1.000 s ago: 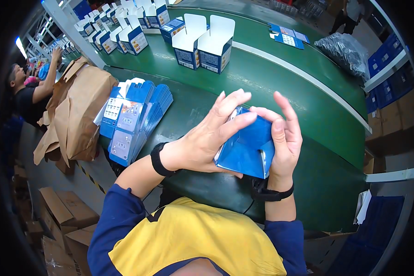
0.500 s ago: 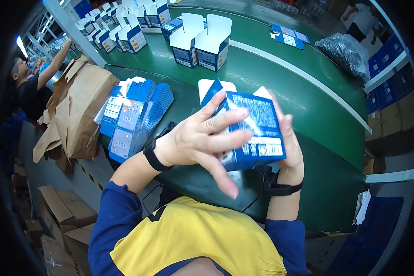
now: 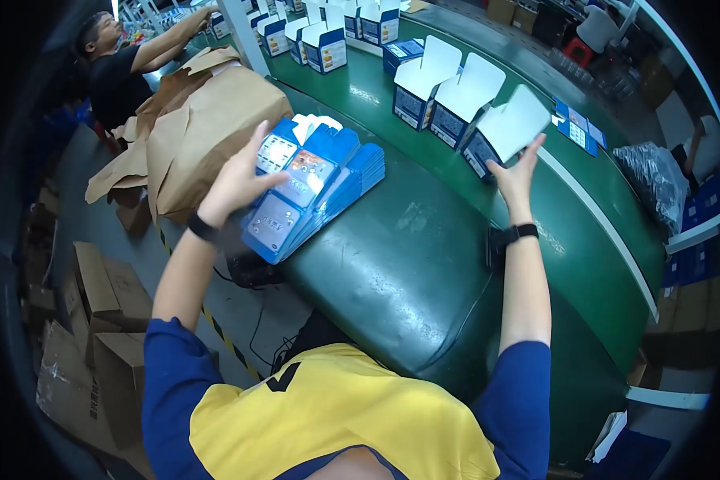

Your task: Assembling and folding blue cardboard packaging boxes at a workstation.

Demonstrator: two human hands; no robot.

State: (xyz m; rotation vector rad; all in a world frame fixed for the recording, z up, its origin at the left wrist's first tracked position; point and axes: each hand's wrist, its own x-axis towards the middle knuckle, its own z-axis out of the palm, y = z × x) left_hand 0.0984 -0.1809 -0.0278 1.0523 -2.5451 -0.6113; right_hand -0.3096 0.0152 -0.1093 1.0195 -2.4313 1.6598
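Observation:
My left hand [image 3: 238, 180] is open, thumb and fingers apart, at the left edge of a fanned stack of flat blue cartons [image 3: 312, 188]. I cannot tell whether it touches them. Out to the right, my right hand [image 3: 516, 178] grips the near right corner of an opened blue box [image 3: 482, 154], its thumb toward the front face and its fingers along the right side. This box has its white flap [image 3: 516, 120] raised. It stands on the green belt beside two like boxes, the middle one [image 3: 451, 120] and the far one [image 3: 412, 104].
Several more opened boxes [image 3: 326, 54] stand farther back on the belt. Crumpled brown paper [image 3: 216, 132] bulges left of the stack. Flat cartons [image 3: 580, 128] and a clear plastic bag [image 3: 652, 180] lie at the right. A person [image 3: 120, 72] works at the far left.
The blue box has gone from between my hands to the belt at the right end of the row. My left hand has moved left to the carton stack. The view has shifted.

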